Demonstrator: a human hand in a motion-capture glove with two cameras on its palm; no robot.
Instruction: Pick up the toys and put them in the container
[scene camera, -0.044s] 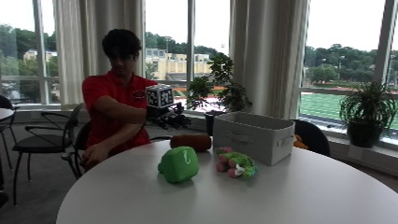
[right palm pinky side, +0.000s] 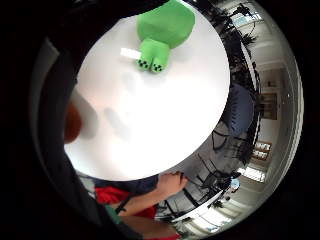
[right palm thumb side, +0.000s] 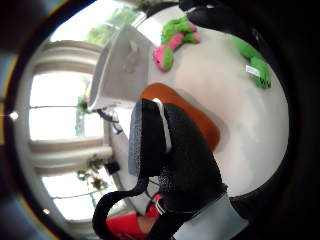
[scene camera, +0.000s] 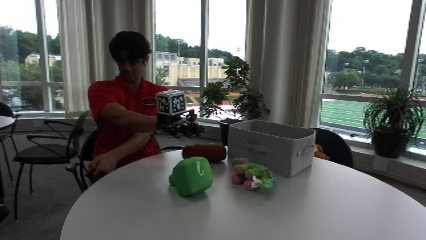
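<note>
My gloved right hand (scene camera: 181, 126) hovers in the air above the brown cylinder toy (scene camera: 205, 151), its fingers loosely hanging and holding nothing. The brown toy (right palm thumb side: 197, 120) lies on the round white table (scene camera: 279, 210), just beside the grey fabric container (scene camera: 271, 146). A green plush toy (scene camera: 192, 176) sits nearer the table's front. To its right, in front of the container, lies a green and pink plush (scene camera: 251, 175). In the thumb side palm view a gloved finger (right palm thumb side: 165, 155) partly hides the brown toy, beyond which stand the container (right palm thumb side: 122, 65) and the green and pink plush (right palm thumb side: 175, 42).
The person's bare left hand (right palm pinky side: 170, 182) rests at the near table edge. The green plush (right palm pinky side: 165, 25) has a white tag beside it. A black chair (scene camera: 46, 150) stands left of the table, and potted plants (scene camera: 393, 122) line the window sill behind.
</note>
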